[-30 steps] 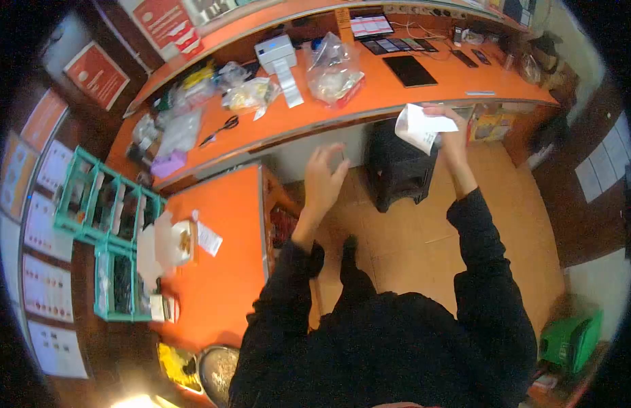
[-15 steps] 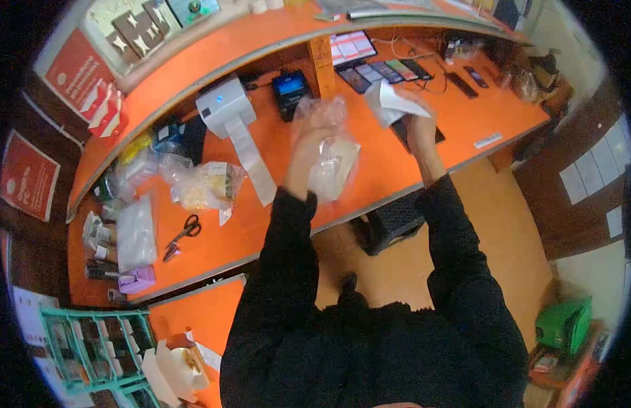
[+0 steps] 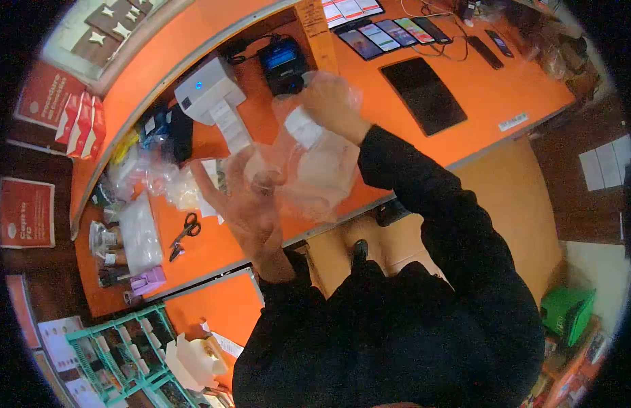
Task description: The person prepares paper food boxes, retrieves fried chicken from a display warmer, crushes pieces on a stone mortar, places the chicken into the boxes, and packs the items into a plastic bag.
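Observation:
A clear plastic bag [image 3: 322,177] with pale contents hangs or rests at the orange counter's front edge. My right hand [image 3: 329,105] is closed at the top of this bag, with a white paper [image 3: 303,127] just below its fingers. Left of the bag, my left hand [image 3: 251,204] is blurred, its fingers spread apart beside the plastic. A white label printer [image 3: 210,92] with a paper strip hanging out stands behind my left hand. The black payment terminal [image 3: 283,62] is behind the bag.
On the counter [image 3: 397,149] lie a black tablet [image 3: 424,95], several phones [image 3: 397,34], scissors [image 3: 186,234] and a stack of plastic bags [image 3: 140,234]. Teal baskets [image 3: 125,350] and an open box [image 3: 193,360] are at lower left.
My right hand has moved left to the bag's top with the paper. My left hand has let go of the bag top and moved down and left, its fingers now spread. The view has shifted.

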`<state>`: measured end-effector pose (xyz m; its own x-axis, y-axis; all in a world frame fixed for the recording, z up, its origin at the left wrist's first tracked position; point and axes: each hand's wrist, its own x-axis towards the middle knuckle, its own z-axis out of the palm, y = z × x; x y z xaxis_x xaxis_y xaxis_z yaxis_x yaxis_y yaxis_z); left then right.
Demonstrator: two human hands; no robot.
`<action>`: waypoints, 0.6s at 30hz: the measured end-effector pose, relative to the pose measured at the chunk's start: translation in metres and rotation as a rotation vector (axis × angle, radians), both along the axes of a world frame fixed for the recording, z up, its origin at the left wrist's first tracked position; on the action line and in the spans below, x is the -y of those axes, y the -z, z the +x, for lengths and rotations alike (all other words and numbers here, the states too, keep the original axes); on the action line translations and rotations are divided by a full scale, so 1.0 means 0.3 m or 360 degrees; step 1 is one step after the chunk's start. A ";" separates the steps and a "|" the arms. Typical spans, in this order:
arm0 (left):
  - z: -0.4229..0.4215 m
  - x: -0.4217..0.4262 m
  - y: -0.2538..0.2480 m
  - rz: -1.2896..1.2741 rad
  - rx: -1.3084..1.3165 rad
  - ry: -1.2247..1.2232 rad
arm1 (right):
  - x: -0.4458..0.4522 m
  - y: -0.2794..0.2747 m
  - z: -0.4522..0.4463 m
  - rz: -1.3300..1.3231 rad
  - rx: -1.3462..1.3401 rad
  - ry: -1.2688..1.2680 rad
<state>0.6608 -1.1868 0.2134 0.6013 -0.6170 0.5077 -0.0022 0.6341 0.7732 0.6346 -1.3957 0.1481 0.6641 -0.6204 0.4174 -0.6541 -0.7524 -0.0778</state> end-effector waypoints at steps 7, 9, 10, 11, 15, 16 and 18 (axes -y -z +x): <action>-0.137 0.158 -0.042 -0.0262 0.0117 0.0231 | 0.193 0.198 -0.232 -0.0188 -0.0128 -0.0576; -0.229 0.199 -0.066 -0.0318 0.0123 0.0265 | 0.261 0.103 -0.384 -0.0134 0.0149 -0.0744; -0.293 0.230 -0.099 -0.0314 0.0188 0.0329 | 0.296 0.019 -0.489 -0.0139 0.0142 -0.0737; -0.366 0.264 -0.128 -0.0307 0.0254 0.0400 | 0.328 -0.082 -0.610 0.0013 -0.0151 -0.0550; -0.710 0.436 -0.209 -0.0387 0.0117 0.0499 | 0.414 -0.231 -1.143 0.0131 -0.0498 -0.0450; -0.797 0.480 -0.223 -0.0403 0.0117 0.0563 | 0.392 -0.300 -1.285 0.0149 -0.0643 -0.0341; -0.984 0.580 -0.251 -0.0366 0.0137 0.0623 | 0.475 -0.308 -1.565 0.0000 -0.0509 -0.0880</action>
<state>0.3656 -1.3608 0.2887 0.2953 -0.6547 0.6959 0.2135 0.7551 0.6198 0.1652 -1.5382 0.2407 0.9779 -0.1503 0.1454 -0.1600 -0.9855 0.0574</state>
